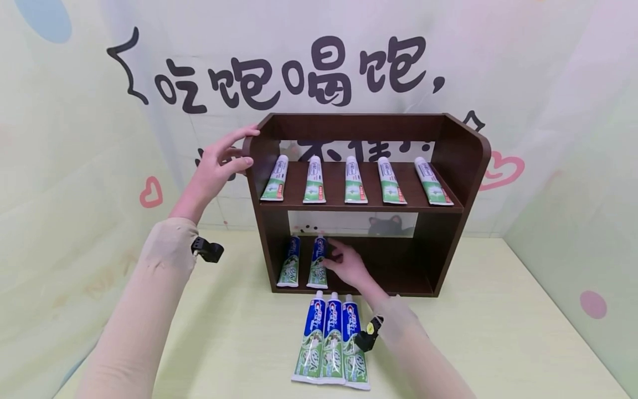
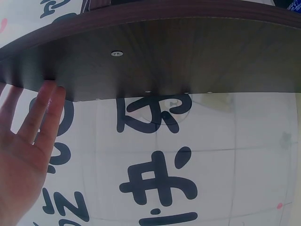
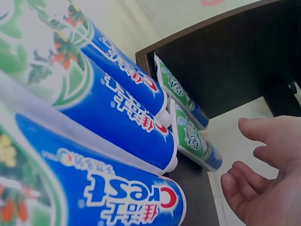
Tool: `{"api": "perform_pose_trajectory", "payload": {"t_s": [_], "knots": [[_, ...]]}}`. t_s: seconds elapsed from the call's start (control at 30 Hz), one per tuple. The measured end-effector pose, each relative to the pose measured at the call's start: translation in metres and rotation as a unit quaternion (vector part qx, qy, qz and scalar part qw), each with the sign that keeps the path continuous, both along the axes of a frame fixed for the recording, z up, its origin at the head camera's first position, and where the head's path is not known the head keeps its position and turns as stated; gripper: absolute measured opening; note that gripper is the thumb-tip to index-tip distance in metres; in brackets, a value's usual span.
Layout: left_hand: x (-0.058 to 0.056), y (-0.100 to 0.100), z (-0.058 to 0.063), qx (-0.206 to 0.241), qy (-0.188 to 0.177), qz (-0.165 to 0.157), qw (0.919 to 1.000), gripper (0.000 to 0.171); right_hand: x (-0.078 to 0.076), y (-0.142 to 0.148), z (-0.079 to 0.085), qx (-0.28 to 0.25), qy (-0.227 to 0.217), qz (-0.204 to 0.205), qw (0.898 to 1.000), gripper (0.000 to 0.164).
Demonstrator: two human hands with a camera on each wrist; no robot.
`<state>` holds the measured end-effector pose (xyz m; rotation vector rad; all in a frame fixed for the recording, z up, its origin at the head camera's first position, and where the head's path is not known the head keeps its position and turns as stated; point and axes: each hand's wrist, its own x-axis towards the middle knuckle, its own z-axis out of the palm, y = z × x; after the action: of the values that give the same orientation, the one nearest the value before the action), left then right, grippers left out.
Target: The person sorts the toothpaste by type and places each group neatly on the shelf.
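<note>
My left hand (image 1: 219,160) rests against the upper left side panel of a dark brown two-tier shelf (image 1: 361,209). In the left wrist view its fingers (image 2: 54,106) lie straight against the panel. On the lower tier, my right hand (image 1: 349,266) is beside a blue and green toothpaste tube (image 1: 318,263). The right wrist view shows that hand with loosely bent fingers and nothing between them, next to the tube's cap end. Another toothpaste tube (image 1: 289,263) leans to its left. Three more tubes (image 1: 333,343) lie side by side on the table before the shelf, caps toward it.
Several white and green toothpaste tubes (image 1: 355,180) stand in a spaced row on the upper tier. The pale table (image 1: 508,321) extends to both sides of the shelf. Behind hangs a printed cloth (image 1: 299,33) with large black characters.
</note>
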<state>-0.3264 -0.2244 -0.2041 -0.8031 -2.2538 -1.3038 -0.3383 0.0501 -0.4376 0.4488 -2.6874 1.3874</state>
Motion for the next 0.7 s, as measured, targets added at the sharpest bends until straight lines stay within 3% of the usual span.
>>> {"api": "perform_pose_trajectory", "payload": {"t_s": [0.27,0.6,0.7], "knots": [[-0.016,-0.008,-0.007,0.000,0.004,0.005,1.0000,0.048,0.011,0.016,0.002,-0.020,0.028,0.016,0.999,0.055],[-0.019,-0.009,-0.009,-0.001,0.008,0.009,0.9999,0.047,0.029,0.029,0.002,-0.032,0.033,0.003,0.999,0.052],[-0.013,-0.007,-0.008,0.001,0.008,0.005,1.0000,0.047,0.034,0.031,0.002,-0.033,0.033,-0.003,0.999,0.053]]}}
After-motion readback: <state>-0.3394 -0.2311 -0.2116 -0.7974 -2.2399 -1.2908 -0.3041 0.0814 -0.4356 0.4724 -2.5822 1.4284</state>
